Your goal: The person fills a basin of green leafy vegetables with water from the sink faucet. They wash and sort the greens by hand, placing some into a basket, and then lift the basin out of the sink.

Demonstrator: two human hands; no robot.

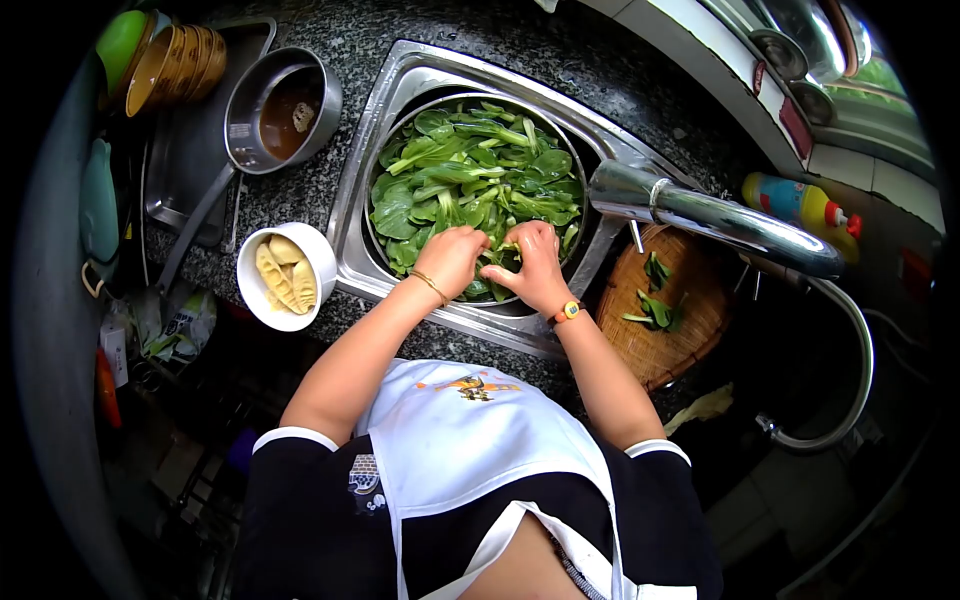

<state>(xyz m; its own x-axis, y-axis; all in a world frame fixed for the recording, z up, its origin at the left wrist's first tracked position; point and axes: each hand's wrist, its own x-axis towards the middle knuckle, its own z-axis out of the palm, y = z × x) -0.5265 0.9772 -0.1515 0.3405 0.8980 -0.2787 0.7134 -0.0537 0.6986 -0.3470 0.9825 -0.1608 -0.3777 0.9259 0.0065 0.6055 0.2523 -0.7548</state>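
A round metal basin [577, 170] sits in the steel sink, heaped with leafy greens [460, 180] that have pale stalks. Over the near side of the heap, my left hand [452, 260] is closed, its curled fingertips down at the greens. Close beside it, my right hand [532, 268] bends its fingers and thumb around some of the leaves. The two hands almost meet, and the exact stalks between their fingers are partly hidden.
The faucet [720, 222] reaches over the sink [352, 225] from the right. A woven basket [630, 300] holds a few leaves. On the left stand a white bowl [325, 262] of dumpling-like pieces, a saucepan [240, 120] with brown liquid, and stacked bowls [175, 70].
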